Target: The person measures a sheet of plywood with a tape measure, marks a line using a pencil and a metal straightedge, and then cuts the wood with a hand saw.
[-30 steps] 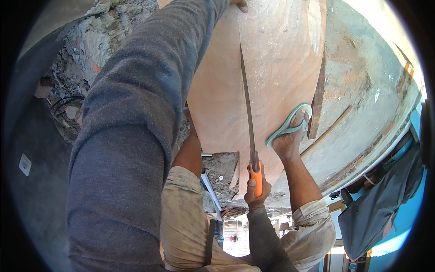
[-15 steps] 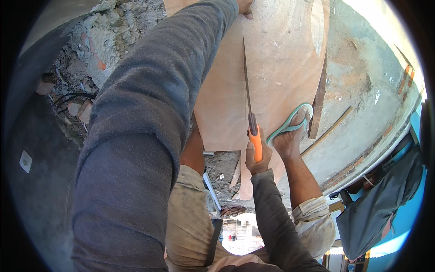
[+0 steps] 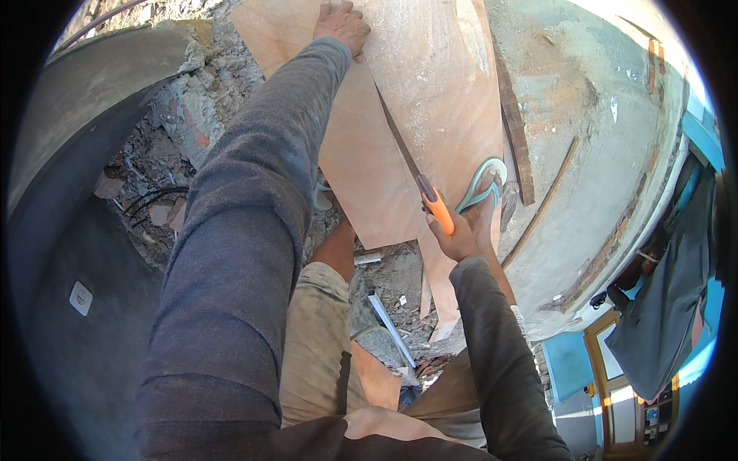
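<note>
A thin reddish-brown plywood sheet (image 3: 438, 92) lies in front of me, with pale sawdust on its surface. My right hand (image 3: 459, 238) is closed round the orange handle of a handsaw (image 3: 401, 142). The saw's long, narrow dark blade runs up and leftward along a cut line in the sheet, toward my left hand. Farther up, my left hand (image 3: 343, 29) lies on the plywood with its fingers apart, holding nothing. My foot in a teal flip-flop (image 3: 492, 170) rests on the sheet's right edge.
A dark wood strip (image 3: 516, 138) sticks out along the sheet's right side, and a thin stick (image 3: 542, 201) lies on the concrete beyond. Broken rubble (image 3: 165, 127) is at the left. A pale metal strip (image 3: 392, 330) lies between my legs, and a dark cloth (image 3: 669, 284) hangs at the right.
The view has shifted, bringing my whole left hand into sight and the sheet leftward. The saw, still in my right hand, now slants more across the picture.
</note>
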Available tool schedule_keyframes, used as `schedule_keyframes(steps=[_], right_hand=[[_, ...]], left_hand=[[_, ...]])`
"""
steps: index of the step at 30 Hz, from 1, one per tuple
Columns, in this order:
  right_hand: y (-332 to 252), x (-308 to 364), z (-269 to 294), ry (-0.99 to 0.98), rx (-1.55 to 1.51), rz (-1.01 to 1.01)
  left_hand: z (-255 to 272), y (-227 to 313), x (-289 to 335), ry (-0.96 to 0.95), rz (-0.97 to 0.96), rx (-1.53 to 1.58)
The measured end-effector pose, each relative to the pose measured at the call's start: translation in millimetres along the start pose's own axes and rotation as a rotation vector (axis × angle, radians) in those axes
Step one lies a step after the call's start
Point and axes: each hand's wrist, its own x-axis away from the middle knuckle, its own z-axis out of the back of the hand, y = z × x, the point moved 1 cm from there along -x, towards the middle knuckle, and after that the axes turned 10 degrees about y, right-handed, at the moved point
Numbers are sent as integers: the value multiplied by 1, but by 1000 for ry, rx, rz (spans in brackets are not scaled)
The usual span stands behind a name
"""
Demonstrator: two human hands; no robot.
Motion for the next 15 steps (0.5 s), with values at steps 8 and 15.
schedule_keyframes(steps=[8, 15], right_hand=[[-71, -1, 14, 145, -76, 14], [-174, -81, 9, 274, -207, 113]], left_hand=[[68, -11, -9, 168, -68, -22], [149, -85, -48, 404, 107, 9]])
